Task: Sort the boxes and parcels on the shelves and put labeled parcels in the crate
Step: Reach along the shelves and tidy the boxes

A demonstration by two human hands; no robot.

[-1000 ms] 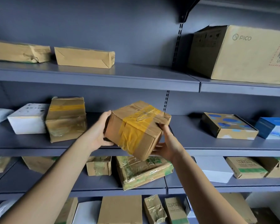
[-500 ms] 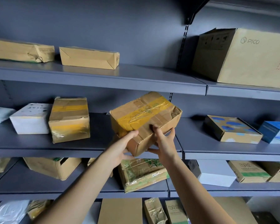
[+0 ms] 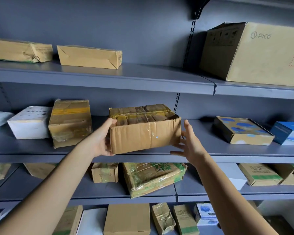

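Note:
A brown taped cardboard box (image 3: 145,133) sits level at the front edge of the middle shelf (image 3: 210,154), its plain side facing me. My left hand (image 3: 105,139) grips its left end, thumb on top. My right hand (image 3: 189,143) is at the box's right end with fingers spread, touching it lightly or just off it. No label shows on the visible faces. No crate is in view.
On the middle shelf stand a taped brown box (image 3: 70,122) and a white box (image 3: 29,122) to the left, a blue-patterned box (image 3: 241,130) to the right. A large PICO carton (image 3: 255,51) fills the top shelf's right. Several parcels crowd the lower shelves.
The box was turned over from a tilted hold in the air and now lies flat on the middle shelf. My right hand has opened and come off its underside.

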